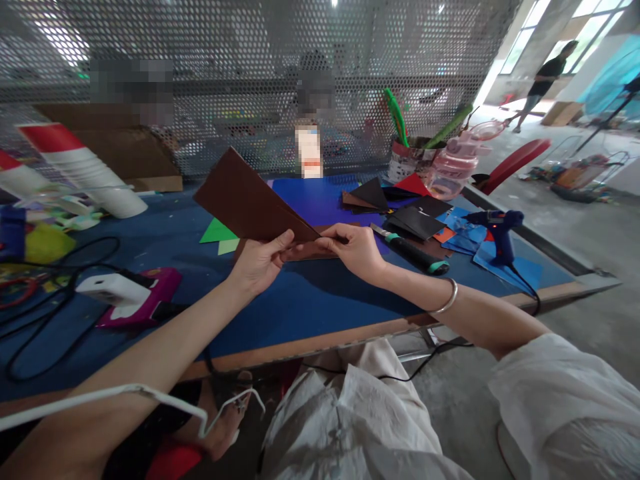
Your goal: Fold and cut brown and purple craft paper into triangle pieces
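Note:
A folded brown sheet (245, 200), paper or thin card, is held tilted above the table. My left hand (263, 263) grips its lower edge with the thumb on top. At the sheet's right corner, my right hand (355, 250) pinches the fold between thumb and fingers. More brown sheet lies flat beneath, partly hidden by my hands. Behind it is a blue sheet (320, 197), with green paper (216, 232) poking out on the left. A utility knife (413, 250) with a black and green handle rests just right of my right hand.
Black paper pieces (417, 217) and a blue glue gun (503, 233) lie to the right. A pink bottle (453, 163) stands behind. On the left are a purple power strip (167, 287), black cables and stacked paper cups (95, 173). A perforated metal screen (225, 87) closes the back.

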Available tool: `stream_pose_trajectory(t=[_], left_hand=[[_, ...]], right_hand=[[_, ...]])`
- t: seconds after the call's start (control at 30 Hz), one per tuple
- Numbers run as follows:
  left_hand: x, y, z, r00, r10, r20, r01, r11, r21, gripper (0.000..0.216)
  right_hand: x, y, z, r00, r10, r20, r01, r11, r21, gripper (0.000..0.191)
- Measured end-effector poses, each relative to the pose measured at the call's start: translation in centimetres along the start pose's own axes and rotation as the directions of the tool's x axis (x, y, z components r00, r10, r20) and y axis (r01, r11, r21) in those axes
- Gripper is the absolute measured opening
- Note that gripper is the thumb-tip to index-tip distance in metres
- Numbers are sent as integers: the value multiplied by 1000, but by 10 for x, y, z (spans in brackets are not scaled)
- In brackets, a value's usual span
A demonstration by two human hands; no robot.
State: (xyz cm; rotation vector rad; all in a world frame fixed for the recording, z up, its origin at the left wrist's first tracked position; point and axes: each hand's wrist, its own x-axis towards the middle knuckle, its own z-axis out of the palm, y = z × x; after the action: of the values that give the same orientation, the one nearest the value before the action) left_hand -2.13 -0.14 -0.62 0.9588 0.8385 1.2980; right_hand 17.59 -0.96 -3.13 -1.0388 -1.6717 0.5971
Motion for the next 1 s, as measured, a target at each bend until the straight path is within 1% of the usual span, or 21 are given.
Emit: stream_pose_trajectory(t=[0.13, 0.23, 0.33, 0.47, 0.57, 0.7, 0.83, 1.0], left_hand=[[1, -1, -1, 1000, 10, -24, -10, 1000, 7, 20], [1, 0, -1, 999, 3, -39, -3, 1000, 11, 17], [2, -1, -2, 999, -22, -34, 21, 1000, -18, 19], [4, -2, -5, 999, -26, -19, 25, 999, -37, 19], [4, -2, -7, 1000, -15, -3, 15, 999, -48, 20], [1, -3, -5, 999, 6, 54, -3, 998, -61, 29], [-3, -4, 0, 995, 25, 97, -28, 999, 33, 31], [-6, -4, 2, 996, 36, 86, -46, 992, 118, 32]], right_hand=[[-1, -1, 0, 999, -26, 29, 27, 999, -30, 15], [-2, 0, -1, 993, -113, 45, 115, 991, -62, 12], [-2, 1, -2, 982, -177, 62, 183, 976, -118, 12], [-2, 0, -3, 981, -191, 46, 195, 970, -146, 22], [-4, -3, -2, 985, -169, 31, 171, 981, -94, 28], [-4, -7, 0, 997, -73, 8, 73, 997, 38, 27], [-5, -9, 3, 999, 34, 34, -37, 993, 108, 23], [-7, -11, 5, 995, 59, 77, -69, 988, 141, 22]])
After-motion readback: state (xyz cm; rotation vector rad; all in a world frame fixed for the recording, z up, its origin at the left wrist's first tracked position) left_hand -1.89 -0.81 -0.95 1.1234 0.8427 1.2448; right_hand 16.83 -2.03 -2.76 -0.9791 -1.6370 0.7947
